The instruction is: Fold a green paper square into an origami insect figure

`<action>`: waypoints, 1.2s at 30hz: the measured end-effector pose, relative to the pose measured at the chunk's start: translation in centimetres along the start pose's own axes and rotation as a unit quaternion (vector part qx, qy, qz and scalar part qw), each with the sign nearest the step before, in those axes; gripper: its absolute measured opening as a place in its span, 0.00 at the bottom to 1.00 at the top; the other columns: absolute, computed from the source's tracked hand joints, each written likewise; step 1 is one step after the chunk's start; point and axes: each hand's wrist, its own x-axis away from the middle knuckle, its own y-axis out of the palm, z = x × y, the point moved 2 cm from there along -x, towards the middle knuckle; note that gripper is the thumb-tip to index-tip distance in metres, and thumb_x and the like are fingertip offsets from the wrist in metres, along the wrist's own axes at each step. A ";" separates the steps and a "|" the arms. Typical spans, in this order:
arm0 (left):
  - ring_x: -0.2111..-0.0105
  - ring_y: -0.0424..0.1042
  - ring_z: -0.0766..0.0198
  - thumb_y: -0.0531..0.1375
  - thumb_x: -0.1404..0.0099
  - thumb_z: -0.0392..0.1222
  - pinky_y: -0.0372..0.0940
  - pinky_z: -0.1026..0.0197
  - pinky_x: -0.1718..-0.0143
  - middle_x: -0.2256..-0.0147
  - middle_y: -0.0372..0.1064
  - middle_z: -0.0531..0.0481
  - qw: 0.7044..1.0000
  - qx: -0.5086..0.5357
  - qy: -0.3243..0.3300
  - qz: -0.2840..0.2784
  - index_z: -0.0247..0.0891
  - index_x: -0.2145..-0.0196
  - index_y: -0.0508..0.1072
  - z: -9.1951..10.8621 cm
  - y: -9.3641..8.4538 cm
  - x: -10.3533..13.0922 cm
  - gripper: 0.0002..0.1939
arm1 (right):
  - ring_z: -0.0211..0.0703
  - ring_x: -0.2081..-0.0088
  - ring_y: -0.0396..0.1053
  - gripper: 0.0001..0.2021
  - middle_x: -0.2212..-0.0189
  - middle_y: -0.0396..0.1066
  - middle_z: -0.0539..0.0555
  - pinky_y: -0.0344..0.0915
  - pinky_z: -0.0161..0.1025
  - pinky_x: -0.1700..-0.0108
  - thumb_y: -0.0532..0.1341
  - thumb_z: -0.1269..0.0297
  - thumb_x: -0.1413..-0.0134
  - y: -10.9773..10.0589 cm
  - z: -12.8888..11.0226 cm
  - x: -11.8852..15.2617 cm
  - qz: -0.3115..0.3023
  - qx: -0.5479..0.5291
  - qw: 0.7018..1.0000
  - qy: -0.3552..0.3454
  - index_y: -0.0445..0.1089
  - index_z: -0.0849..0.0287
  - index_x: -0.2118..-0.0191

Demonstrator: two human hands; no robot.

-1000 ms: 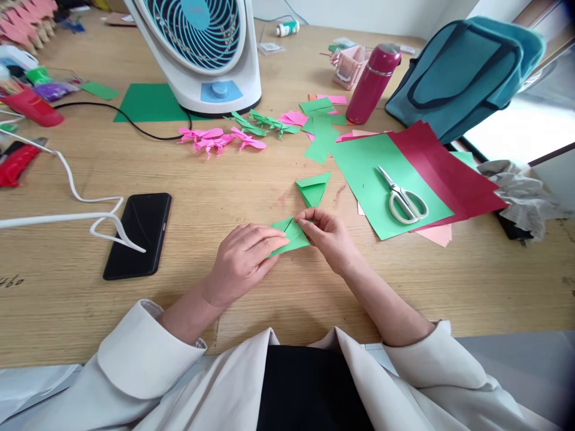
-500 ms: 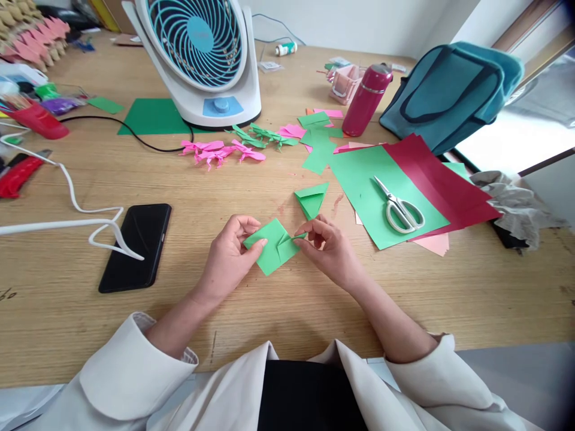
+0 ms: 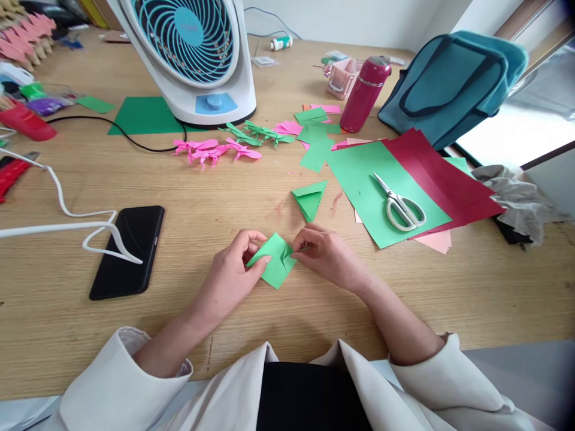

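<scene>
A small square of folded green paper (image 3: pixel 275 270) is held between both hands just above the table. My left hand (image 3: pixel 236 263) grips its left corner, thumb on top and fingers beneath. At the right corner, my right hand (image 3: pixel 324 254) pinches the paper with thumb and forefinger, covering that tip. A crease and a raised flap show near the right side of the paper. Just beyond my right hand lies a second folded piece, a green paper triangle (image 3: pixel 309 200) with one edge turned over.
Scissors (image 3: pixel 399 206) rest on a green sheet (image 3: pixel 359 179) beside red paper (image 3: pixel 444 185) at right. Behind are pink folded figures (image 3: pixel 215 152), green figures (image 3: pixel 256 135), a fan (image 3: pixel 209 105), a flask (image 3: pixel 365 96) and a teal bag (image 3: pixel 444 90). A phone (image 3: pixel 128 251) lies left under a white stand (image 3: pixel 49 227).
Both hands and the green paper have come slightly nearer to me. The right fingers have closed further over the right corner. The whole view has shifted a little.
</scene>
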 end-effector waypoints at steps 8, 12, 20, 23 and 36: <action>0.53 0.68 0.48 0.61 0.35 0.36 0.66 0.44 0.51 0.51 0.69 0.41 0.950 -0.259 0.169 0.038 0.40 0.47 0.67 1.0 0.6 1.9 0.19 | 0.42 0.65 0.66 0.10 0.72 0.68 0.49 0.57 0.38 0.59 0.71 0.72 0.52 0.5 0.1 0.0 -0.066 0.150 0.985 -0.058 0.73 0.59 0.63; 0.52 0.68 0.53 0.54 0.32 0.28 0.67 0.50 0.49 0.52 0.68 0.41 0.929 -0.236 0.286 -0.013 0.37 0.44 0.66 1.2 1.3 1.9 0.20 | 0.41 0.65 0.67 0.09 0.72 0.69 0.48 0.55 0.38 0.58 0.70 0.72 0.51 0.7 0.4 0.1 -0.073 0.155 0.984 -0.055 0.73 0.58 0.63; 0.53 0.69 0.55 0.59 0.31 0.34 0.68 0.51 0.50 0.55 0.70 0.44 0.933 -0.210 0.288 -0.053 0.36 0.52 0.72 1.2 1.7 1.1 0.10 | 0.40 0.65 0.66 0.06 0.68 0.70 0.50 0.55 0.36 0.61 0.63 0.77 0.45 0.5 0.2 0.0 -0.067 0.179 0.976 -0.106 0.70 0.58 0.66; 0.54 0.70 0.56 0.59 0.30 0.34 0.68 0.52 0.50 0.55 0.72 0.45 0.930 -0.210 0.297 -0.056 0.36 0.53 0.73 1.3 1.8 0.9 0.08 | 0.41 0.65 0.66 0.05 0.68 0.70 0.51 0.55 0.37 0.62 0.61 0.75 0.41 0.3 -0.1 0.4 -0.056 0.227 0.963 -0.136 0.69 0.58 0.66; 0.58 0.71 0.59 0.57 0.28 0.33 0.72 0.53 0.54 0.49 0.76 0.45 0.885 -0.256 0.388 -0.030 0.35 0.50 0.75 1.3 1.6 1.8 0.12 | 0.44 0.64 0.64 0.10 0.63 0.72 0.56 0.60 0.41 0.60 0.53 0.73 0.32 1.5 -0.2 4.2 0.002 0.330 0.923 -0.197 0.71 0.60 0.62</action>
